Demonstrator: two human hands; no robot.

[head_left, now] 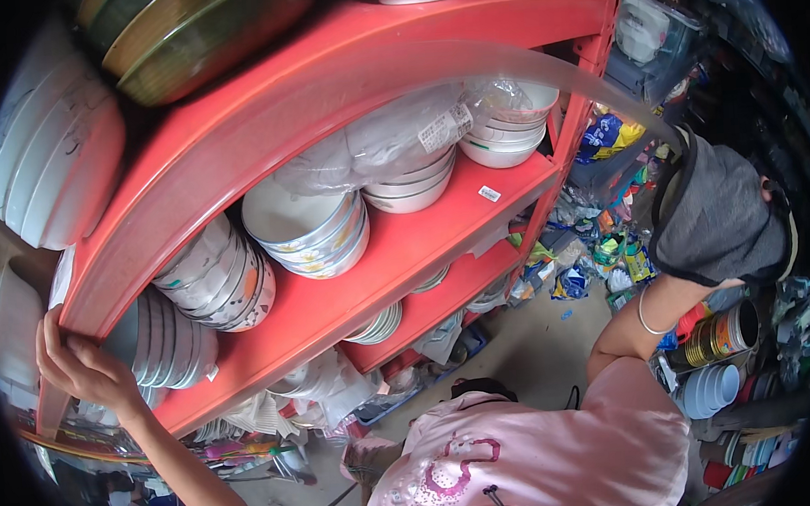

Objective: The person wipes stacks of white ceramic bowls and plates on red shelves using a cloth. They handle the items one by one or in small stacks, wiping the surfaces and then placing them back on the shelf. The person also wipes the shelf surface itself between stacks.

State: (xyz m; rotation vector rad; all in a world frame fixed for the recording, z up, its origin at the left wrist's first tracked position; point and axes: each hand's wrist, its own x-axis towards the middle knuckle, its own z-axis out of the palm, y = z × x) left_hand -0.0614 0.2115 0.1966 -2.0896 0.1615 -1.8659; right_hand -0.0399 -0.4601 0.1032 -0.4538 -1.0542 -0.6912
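Observation:
At the far left, my left hand (pixel 89 373) grips a long translucent plastic strip (pixel 232 159) near the red shelf's corner, fingers outside and thumb inside. The strip arches across the front of the red metal shelf (pixel 392 274) to the right, where its other end meets grey cloth with dark trim. That cloth (pixel 715 213) covers most of my right hand (pixel 766 189); only a bit of finger shows, and its grip is hidden. Behind the strip stand stacked patterned bowls (pixel 320 237), tilted stacked bowls (pixel 174 343) and white bowls (pixel 502 142) partly under plastic wrap (pixel 384 143).
Large white bowls (pixel 58 156) and green-brown bowls (pixel 205 49) stand above on the left. A perforated red upright (pixel 572 138) bounds the shelf. Packaged goods (pixel 613 247) lie at right, above pots (pixel 723 331) and pale blue containers (pixel 709 391). Plates (pixel 381 324) sit on a lower shelf.

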